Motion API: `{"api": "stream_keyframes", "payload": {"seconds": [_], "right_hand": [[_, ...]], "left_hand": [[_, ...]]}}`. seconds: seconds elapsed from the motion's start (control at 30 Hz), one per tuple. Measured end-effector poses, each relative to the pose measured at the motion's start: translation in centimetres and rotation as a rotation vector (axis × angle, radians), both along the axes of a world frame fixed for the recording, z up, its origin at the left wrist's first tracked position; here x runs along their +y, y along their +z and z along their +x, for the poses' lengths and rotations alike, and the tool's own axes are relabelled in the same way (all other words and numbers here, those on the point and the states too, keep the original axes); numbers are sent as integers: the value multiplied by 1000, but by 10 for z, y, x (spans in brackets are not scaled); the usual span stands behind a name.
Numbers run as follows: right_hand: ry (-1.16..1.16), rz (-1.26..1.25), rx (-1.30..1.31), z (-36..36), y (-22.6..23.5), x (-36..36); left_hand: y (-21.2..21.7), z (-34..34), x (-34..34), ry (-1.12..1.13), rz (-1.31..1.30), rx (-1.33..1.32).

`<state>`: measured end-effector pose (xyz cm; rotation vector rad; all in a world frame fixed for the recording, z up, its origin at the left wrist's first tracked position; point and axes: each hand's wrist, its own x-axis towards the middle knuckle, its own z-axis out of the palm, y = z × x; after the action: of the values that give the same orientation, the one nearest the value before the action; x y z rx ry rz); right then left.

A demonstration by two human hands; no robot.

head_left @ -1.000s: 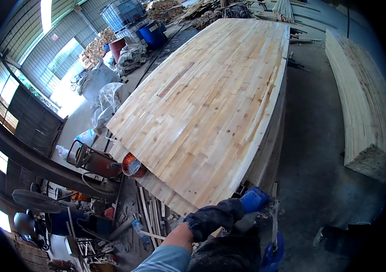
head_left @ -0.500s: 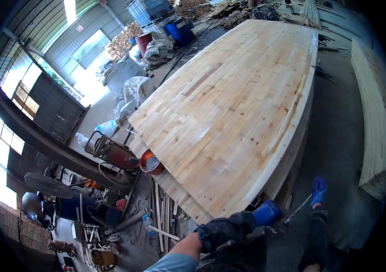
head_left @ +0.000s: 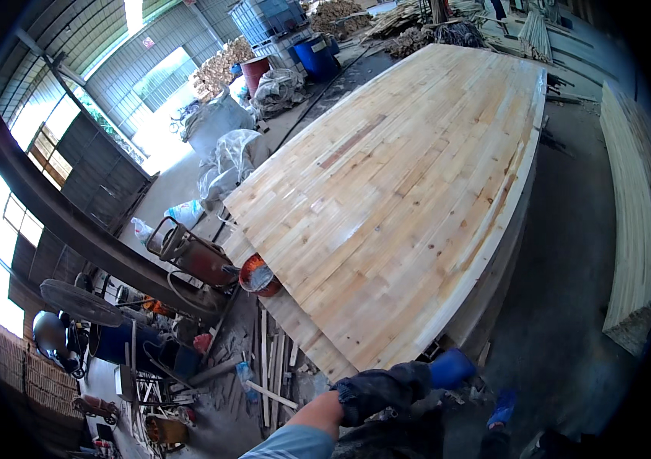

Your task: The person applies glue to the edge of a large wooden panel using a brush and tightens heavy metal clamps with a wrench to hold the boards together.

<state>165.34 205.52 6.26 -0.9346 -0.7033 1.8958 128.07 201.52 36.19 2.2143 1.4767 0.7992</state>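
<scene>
A large panel of glued pale wood strips (head_left: 387, 206) lies in front of me on top of other boards. At its near right corner is my left hand (head_left: 452, 369) in a blue glove, the forearm in a dark sleeve cover. Its fingers are smeared, so I cannot tell whether they grip anything. Lower and farther right, my right hand (head_left: 501, 409), also blue-gloved, hangs over the grey floor beside the panel. It is blurred by motion, and no held thing can be made out in it.
An orange-red bucket (head_left: 260, 277) with pale contents sits on a lower board at the panel's left corner. Left of it stands a rusty red wheeled tank (head_left: 201, 260). Wood strips (head_left: 266, 367) litter the floor. A long timber stack (head_left: 625, 237) runs along the right.
My right hand has moved down and left, nearer my body. The thin stick-like thing beside it earlier no longer shows clearly. My left hand stays near the panel's corner; the view has shifted slightly.
</scene>
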Motion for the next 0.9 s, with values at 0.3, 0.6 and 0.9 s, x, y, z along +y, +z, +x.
{"api": "stream_keyframes", "payload": {"seconds": [0.3,0.6,0.9], "right_hand": [[-59,-264,-440,-24,91,-158],[277,-149,-682,-72,263,-164],[442,-173,-662,-73,251,-161]], "left_hand": [[-33,5,-1,29,50,115],[11,10,-29,181,164,24],[65,-327,-202,1323,476,-581]]}}
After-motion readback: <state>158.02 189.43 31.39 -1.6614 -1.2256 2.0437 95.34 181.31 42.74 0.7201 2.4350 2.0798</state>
